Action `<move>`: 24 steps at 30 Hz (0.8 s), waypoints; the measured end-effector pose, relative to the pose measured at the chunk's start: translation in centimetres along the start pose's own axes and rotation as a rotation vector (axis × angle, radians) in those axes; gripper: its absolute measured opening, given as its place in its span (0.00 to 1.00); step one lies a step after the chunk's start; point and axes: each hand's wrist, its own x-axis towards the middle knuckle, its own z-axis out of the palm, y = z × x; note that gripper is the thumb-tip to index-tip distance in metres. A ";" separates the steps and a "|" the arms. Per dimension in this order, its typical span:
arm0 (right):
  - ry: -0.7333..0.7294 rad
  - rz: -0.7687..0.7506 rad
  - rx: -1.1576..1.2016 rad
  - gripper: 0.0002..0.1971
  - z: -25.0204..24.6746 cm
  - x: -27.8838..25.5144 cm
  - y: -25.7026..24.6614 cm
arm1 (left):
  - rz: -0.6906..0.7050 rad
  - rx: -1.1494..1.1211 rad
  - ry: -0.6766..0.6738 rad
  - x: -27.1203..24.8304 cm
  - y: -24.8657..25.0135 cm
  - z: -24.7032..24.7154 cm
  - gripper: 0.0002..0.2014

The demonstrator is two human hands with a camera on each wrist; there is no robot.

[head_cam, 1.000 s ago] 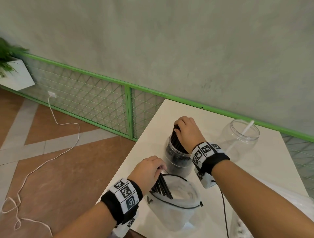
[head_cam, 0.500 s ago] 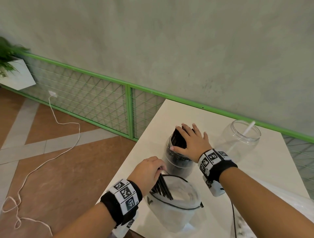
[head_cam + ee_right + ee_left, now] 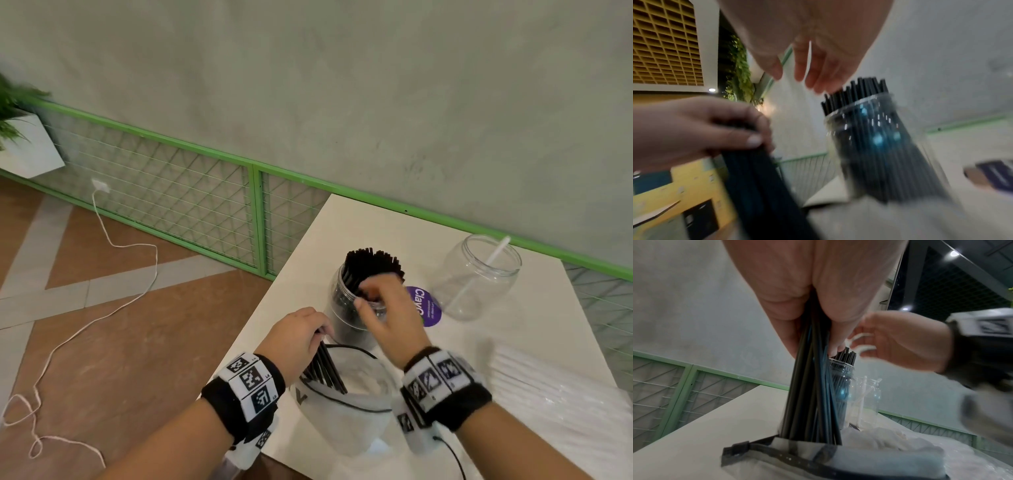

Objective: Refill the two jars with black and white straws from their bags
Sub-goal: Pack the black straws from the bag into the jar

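A clear jar [image 3: 354, 308] packed with black straws [image 3: 373, 265] stands mid-table. My right hand [image 3: 370, 298] hovers just in front of its mouth, fingers loose and holding nothing; the right wrist view shows the fingers [image 3: 818, 76] apart above the straw tips. My left hand [image 3: 317, 334] grips a bundle of black straws [image 3: 325, 371] standing in a clear bag [image 3: 352, 411] with a black rim, near the front edge. The left wrist view shows the bundle [image 3: 809, 394] running down into the bag [image 3: 818, 456]. A second jar [image 3: 479, 277], back right, holds one white straw [image 3: 493, 257].
A clear bag of white straws [image 3: 555, 387] lies at the right of the white table [image 3: 370, 222]. A round purple label [image 3: 426, 308] lies between the jars. The table's left edge drops to a tiled floor with a white cable [image 3: 102, 308] and a green mesh fence [image 3: 253, 219].
My right hand has lifted off the tops of the straws in the jar and drawn back toward me. My left hand still holds its bundle in the bag.
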 end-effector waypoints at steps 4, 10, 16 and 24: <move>-0.523 0.275 -0.015 0.20 3.4 -6.2 0.6 | -0.002 -0.039 0.028 -0.1 -0.1 -0.1 0.10; -0.706 0.255 -0.331 0.11 5.2 -9.3 3.0 | -0.036 -0.047 0.029 -0.7 -0.5 -0.6 0.09; -0.564 0.354 -0.179 0.21 5.4 -9.5 3.5 | -0.128 -0.246 0.175 -2.2 -0.9 -1.5 0.28; -0.471 0.478 -0.087 0.44 6.6 -8.7 3.3 | -0.202 -0.347 0.213 -3.2 -1.7 -0.5 0.29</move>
